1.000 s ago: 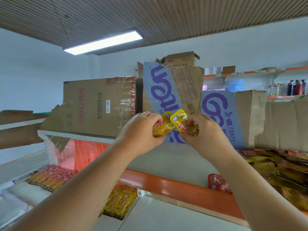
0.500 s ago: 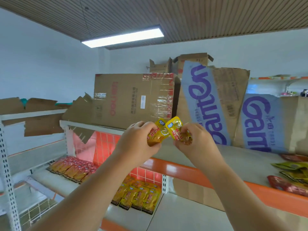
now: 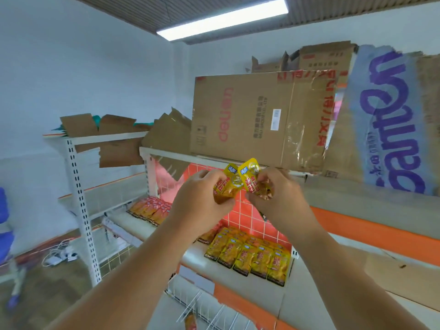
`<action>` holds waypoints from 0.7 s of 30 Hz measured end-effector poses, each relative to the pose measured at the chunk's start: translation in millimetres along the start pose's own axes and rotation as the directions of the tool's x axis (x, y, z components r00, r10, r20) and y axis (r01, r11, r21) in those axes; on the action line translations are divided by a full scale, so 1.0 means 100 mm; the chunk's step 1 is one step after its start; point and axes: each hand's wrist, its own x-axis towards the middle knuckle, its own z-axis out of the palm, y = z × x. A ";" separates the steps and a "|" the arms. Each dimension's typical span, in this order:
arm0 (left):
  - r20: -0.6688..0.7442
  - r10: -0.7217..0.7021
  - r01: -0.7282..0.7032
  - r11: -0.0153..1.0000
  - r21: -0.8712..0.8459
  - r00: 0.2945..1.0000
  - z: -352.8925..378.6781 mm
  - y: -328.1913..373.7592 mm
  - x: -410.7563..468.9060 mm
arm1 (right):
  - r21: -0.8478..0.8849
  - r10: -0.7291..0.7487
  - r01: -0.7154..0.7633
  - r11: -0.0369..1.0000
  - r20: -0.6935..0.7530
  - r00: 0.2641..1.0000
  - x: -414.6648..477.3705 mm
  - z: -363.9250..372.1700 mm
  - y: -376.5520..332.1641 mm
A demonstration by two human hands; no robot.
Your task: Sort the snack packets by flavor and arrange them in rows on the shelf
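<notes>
Hands raised together before the shelf (image 3: 190,258). Left hand (image 3: 202,198) has its fingers (image 3: 202,175) curled round one yellow packet (image 3: 227,186), gripping the lower half, with the top sticking up free. Right hand (image 3: 278,198) pinches a second yellow packet (image 3: 252,178) between thumb and fingers. The two packets tilt away from each other and their upper edges touch or overlap; I cannot tell which. Both are held in the air, in front of the red grid panel (image 3: 240,210) and above the lower board.

On that board, below the hands, I note a yellow row (image 3: 250,256) of matching packets lying flat, side by side. Further left on the same board lies a red row (image 3: 150,209), well apart from the yellow one.

On the top board a flattened box (image 3: 259,120) leans upright, with a blue-printed carton (image 3: 390,129) just beside it on the right. Strip lamp (image 3: 223,17) lit overhead.
</notes>
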 end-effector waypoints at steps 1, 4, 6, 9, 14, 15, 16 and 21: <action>0.003 -0.001 0.001 1.000 0.006 1.000 0.02 -0.08 -0.01 | 0.006 0.008 -0.008 1.000 0.004 1.000 -0.01 0.08 0.02; 0.013 -0.033 0.032 0.999 0.034 0.999 0.16 -0.29 -0.03 | 0.013 0.024 -0.024 1.000 0.026 0.999 -0.02 0.31 0.14; 0.032 -0.062 0.061 0.998 0.035 0.998 0.30 -0.40 -0.04 | 0.042 0.057 -0.059 0.997 0.037 0.998 -0.03 0.45 0.26; 0.050 -0.102 0.101 0.995 0.024 0.994 0.58 -0.53 -0.04 | 0.046 0.116 -0.118 0.992 0.037 0.993 -0.05 0.68 0.50; 0.150 -0.205 0.207 0.978 -0.002 0.967 1.18 -0.75 -0.06 | 0.023 0.226 -0.227 0.974 0.047 0.973 -0.10 1.04 1.00; 0.175 -0.225 0.230 0.973 -0.007 0.959 1.30 -0.79 -0.06 | 0.005 0.250 -0.251 0.968 0.052 0.967 -0.11 1.09 1.10; 0.198 -0.242 0.249 0.968 -0.013 0.950 1.42 -0.83 -0.06 | -0.007 0.272 -0.272 0.962 0.053 0.961 -0.12 1.14 1.19; 0.282 -0.335 0.357 0.934 -0.026 0.899 1.99 -0.98 -0.02 | -0.062 0.358 -0.355 0.933 0.046 0.933 -0.16 1.32 1.61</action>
